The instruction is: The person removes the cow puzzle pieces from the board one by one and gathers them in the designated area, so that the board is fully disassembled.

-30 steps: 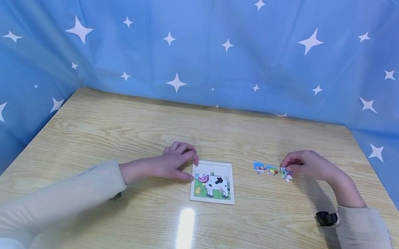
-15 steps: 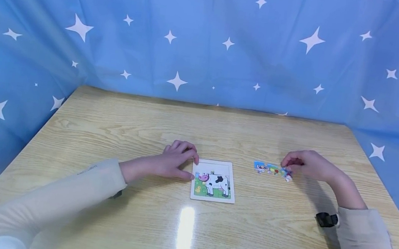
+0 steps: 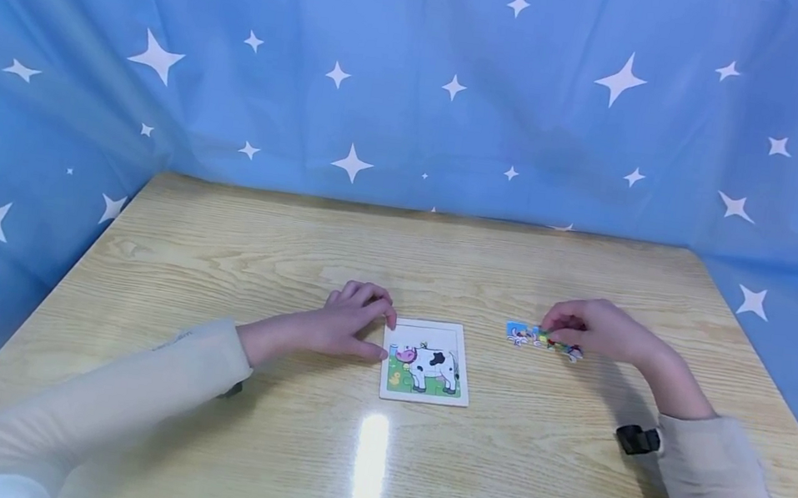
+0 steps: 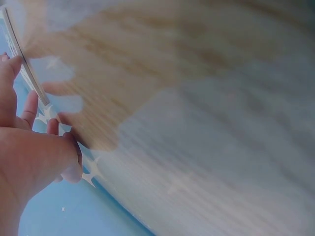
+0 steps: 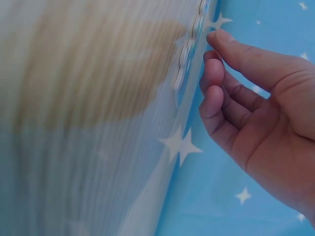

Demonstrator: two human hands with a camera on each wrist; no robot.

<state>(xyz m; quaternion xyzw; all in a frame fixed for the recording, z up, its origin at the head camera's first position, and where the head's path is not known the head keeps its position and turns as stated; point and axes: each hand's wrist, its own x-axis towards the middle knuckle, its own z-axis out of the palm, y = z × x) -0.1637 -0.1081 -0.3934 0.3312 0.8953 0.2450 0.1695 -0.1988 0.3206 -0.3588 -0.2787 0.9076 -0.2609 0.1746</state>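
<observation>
A square jigsaw puzzle with a pale frame (image 3: 423,398) lies mid-table, showing a black-and-white cow on green ground. My left hand (image 3: 346,328) rests at its left side, thumb and fingertips spread along the frame's edge; the left wrist view shows the thumb and fingers at that rim. To the right lies a short row of loose colourful puzzle pieces (image 3: 518,334). Over this row is my right hand (image 3: 603,333), thumb and index fingertips close together above the middle piece and partly hiding it. In the right wrist view nothing shows between the loosely bent fingers (image 5: 213,101).
Light wood-grain table (image 3: 230,437) underneath, with a bright light reflection in front of the puzzle. A blue curtain with white stars (image 3: 421,84) hangs behind and at both sides. A black strap (image 3: 639,439) sits under the right wrist.
My right hand has shifted left along the loose pieces, from the rightmost one to the middle one. The left hand and the framed puzzle have stayed in place.
</observation>
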